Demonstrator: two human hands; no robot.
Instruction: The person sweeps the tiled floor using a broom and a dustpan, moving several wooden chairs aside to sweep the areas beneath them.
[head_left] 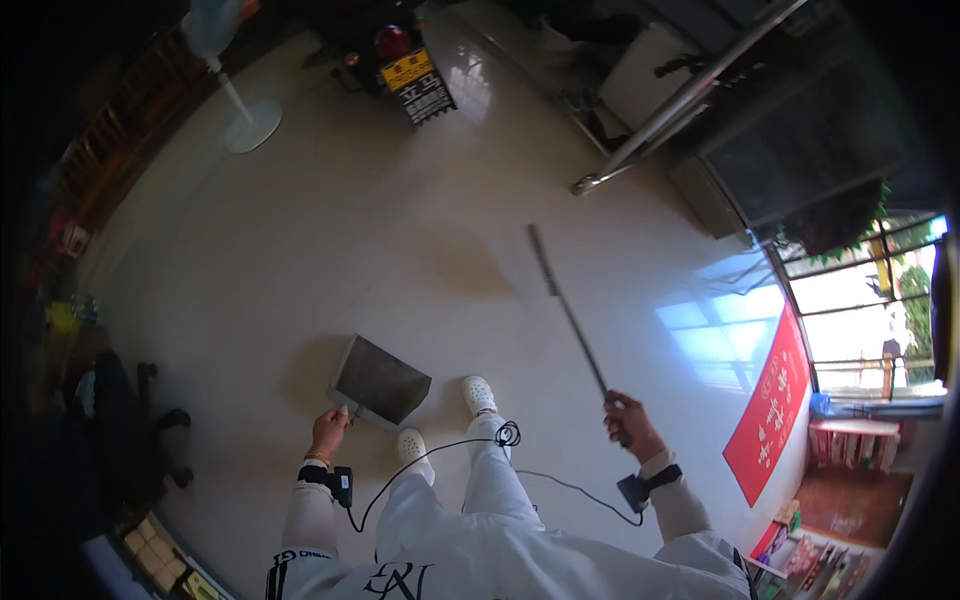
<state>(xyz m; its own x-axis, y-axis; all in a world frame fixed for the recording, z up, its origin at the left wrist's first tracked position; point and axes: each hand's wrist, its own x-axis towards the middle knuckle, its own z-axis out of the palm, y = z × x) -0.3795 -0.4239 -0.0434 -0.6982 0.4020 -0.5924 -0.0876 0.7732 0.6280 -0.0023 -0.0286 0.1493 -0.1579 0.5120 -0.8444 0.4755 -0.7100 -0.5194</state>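
Note:
My left hand (pixel 329 432) is closed at the near edge of a grey metal dustpan (pixel 382 380), box-shaped with an open top. Its handle is mostly hidden by the hand. The dustpan hangs over or rests on the floor just left of my feet; I cannot tell which. To the right, my right hand (pixel 633 424) grips the near end of a long thin dark stick (pixel 578 328). The stick slants away to the upper left, and its far part is thicker with a rough edge. Its tip is well apart from the dustpan.
A pale tiled floor (pixel 400 250) spreads ahead. A standing fan (pixel 253 126) and a motorbike (pixel 395 55) are at the far side. A metal pole (pixel 660 125) slants at the upper right. A red mat (pixel 768 415) lies by the window; a black chair (pixel 150 420) stands left. A cable links my wrists.

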